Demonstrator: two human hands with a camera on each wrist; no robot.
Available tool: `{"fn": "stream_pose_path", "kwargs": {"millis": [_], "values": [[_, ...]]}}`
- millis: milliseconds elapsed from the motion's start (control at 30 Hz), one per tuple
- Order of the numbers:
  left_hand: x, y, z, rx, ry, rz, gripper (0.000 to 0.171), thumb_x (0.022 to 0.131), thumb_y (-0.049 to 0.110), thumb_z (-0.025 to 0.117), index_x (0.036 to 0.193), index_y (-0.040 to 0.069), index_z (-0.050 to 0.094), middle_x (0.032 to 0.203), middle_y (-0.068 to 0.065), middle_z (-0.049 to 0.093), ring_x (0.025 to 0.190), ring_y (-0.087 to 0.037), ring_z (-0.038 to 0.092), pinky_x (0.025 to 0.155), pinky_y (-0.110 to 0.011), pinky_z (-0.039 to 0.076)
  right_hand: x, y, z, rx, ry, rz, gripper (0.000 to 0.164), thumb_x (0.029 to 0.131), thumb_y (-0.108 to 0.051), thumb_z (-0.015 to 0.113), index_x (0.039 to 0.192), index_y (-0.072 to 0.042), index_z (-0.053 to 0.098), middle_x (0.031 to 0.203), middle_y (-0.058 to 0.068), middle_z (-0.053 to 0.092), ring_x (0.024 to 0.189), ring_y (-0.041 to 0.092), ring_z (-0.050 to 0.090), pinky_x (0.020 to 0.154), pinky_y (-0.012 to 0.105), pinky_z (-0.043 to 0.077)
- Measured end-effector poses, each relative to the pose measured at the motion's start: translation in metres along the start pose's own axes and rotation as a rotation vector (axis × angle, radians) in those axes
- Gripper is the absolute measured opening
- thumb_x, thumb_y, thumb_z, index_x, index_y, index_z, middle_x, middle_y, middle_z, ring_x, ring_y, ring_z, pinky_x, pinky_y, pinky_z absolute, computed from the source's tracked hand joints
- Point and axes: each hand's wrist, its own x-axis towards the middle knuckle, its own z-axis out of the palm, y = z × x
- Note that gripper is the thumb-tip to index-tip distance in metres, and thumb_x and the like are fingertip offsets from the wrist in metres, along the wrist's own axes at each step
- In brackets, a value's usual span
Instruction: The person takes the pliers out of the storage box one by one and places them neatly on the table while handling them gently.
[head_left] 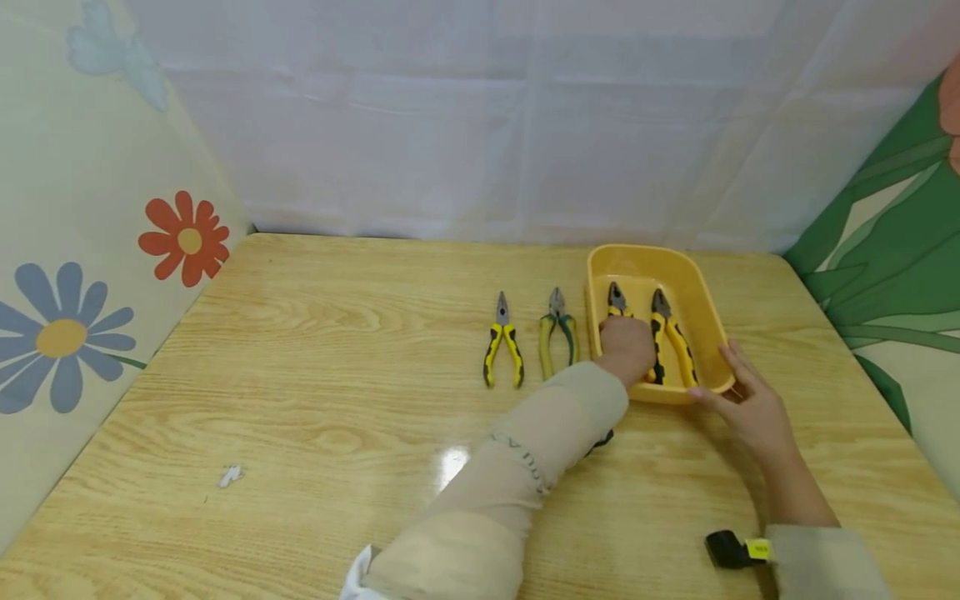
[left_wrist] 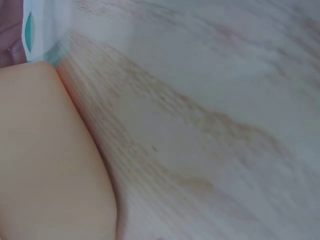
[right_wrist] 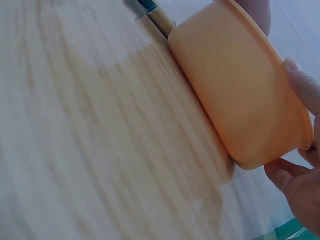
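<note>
The left hand (head_left: 628, 342) curls round pliers (head_left: 617, 297), room ahead before the tray's (head_left: 707, 321) far rim (left wall close); the right hand (head_left: 756, 410) pinches its corner

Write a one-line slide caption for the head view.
Left hand on one of two pliers in a yellow tray, right hand holding its near right corner, two other pliers to its left.

We have passing room over the table (head_left: 322, 350) left of the leftmost pliers (head_left: 502, 318). Our left hand (head_left: 627, 343) obstructs the left side of the tray (head_left: 702, 321).
</note>
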Motion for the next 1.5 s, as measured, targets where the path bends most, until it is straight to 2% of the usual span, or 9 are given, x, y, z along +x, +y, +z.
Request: {"fn": "stream_pose_path", "kwargs": {"millis": [167,367,633,800,1067,1167,1267,1400,1500], "values": [[-0.001,0.0,0.0,0.053,-0.009,0.02,0.023,0.089,0.037,0.041,0.099,0.03,0.06,0.094,0.013,0.058,0.083,-0.006,0.052,0.08,-0.025,0.037,0.0,0.0,0.0,-0.003,0.003,0.002,0.073,0.082,-0.023,0.059,0.137,-0.015,0.012,0.142,-0.004,0.0,0.127,0.022,0.011,0.085,0.0,0.024],[0.0,0.001,-0.001,0.06,-0.031,-0.008,0.027,0.09,0.038,0.04,0.108,0.029,0.057,0.103,0.013,0.056,0.091,-0.005,0.051,0.09,-0.024,0.034,-0.001,0.0,-0.001,0.002,0.008,0.001,0.073,0.082,-0.023,0.059,0.137,-0.014,0.012,0.142,-0.005,0.0,0.126,0.023,0.013,0.084,0.0,0.025],[0.002,0.0,-0.005,-0.024,-0.038,-0.072,0.034,0.089,0.04,0.04,0.118,0.025,0.052,0.121,0.006,0.045,0.098,-0.005,0.049,0.075,-0.019,0.045,0.0,0.001,-0.001,0.005,0.011,-0.008,0.073,0.082,-0.023,0.059,0.137,-0.013,0.013,0.143,-0.002,0.0,0.127,0.02,0.012,0.085,0.0,0.025],[0.001,-0.001,-0.005,-0.042,-0.04,-0.042,0.029,0.088,0.04,0.041,0.107,0.027,0.059,0.106,0.011,0.055,0.094,-0.005,0.049,0.084,-0.02,0.039,0.0,0.002,-0.001,0.001,0.007,-0.011,0.073,0.082,-0.023,0.059,0.137,-0.013,0.012,0.143,-0.003,0.0,0.126,0.022,0.014,0.084,0.0,0.026],[0.002,-0.005,-0.011,-0.202,-0.02,-0.073,0.033,0.088,0.037,0.043,0.113,0.02,0.056,0.114,0.003,0.05,0.091,-0.009,0.05,0.056,-0.02,0.049,0.0,0.003,-0.001,0.008,0.008,-0.021,0.072,0.082,-0.021,0.059,0.137,-0.012,0.013,0.143,-0.002,0.0,0.126,0.023,0.015,0.084,0.0,0.027],[0.002,-0.008,-0.015,-0.233,-0.044,-0.044,0.031,0.088,0.033,0.044,0.112,0.02,0.057,0.114,0.005,0.051,0.094,-0.009,0.049,0.072,-0.022,0.046,0.0,0.004,-0.001,0.003,0.006,-0.022,0.072,0.083,-0.021,0.058,0.137,-0.013,0.012,0.143,-0.002,0.0,0.126,0.023,0.014,0.084,0.0,0.026],[0.003,-0.012,-0.019,-0.252,-0.061,0.0,0.024,0.088,0.03,0.044,0.1,0.02,0.063,0.102,0.01,0.055,0.084,-0.005,0.05,0.076,-0.02,0.042,0.0,0.005,-0.001,-0.004,0.005,-0.016,0.072,0.083,-0.022,0.058,0.137,-0.013,0.012,0.142,-0.003,0.0,0.126,0.024,0.014,0.084,0.0,0.026],[0.004,-0.019,-0.023,-0.295,-0.073,0.063,0.022,0.089,0.026,0.043,0.082,0.019,0.063,0.084,0.009,0.055,0.069,-0.006,0.048,0.057,-0.016,0.041,0.0,0.004,-0.002,-0.01,0.003,-0.003,0.072,0.083,-0.023,0.058,0.137,-0.015,0.012,0.142,-0.003,-0.001,0.126,0.025,0.013,0.085,0.0,0.025],[0.002,-0.023,-0.026,-0.36,-0.086,0.071,0.022,0.089,0.025,0.043,0.08,0.016,0.062,0.08,0.006,0.053,0.065,-0.007,0.047,0.05,-0.016,0.038,0.0,0.004,-0.002,-0.016,0.001,-0.001,0.072,0.083,-0.023,0.058,0.137,-0.015,0.011,0.142,-0.002,-0.001,0.126,0.027,0.013,0.085,0.0,0.025]]}}
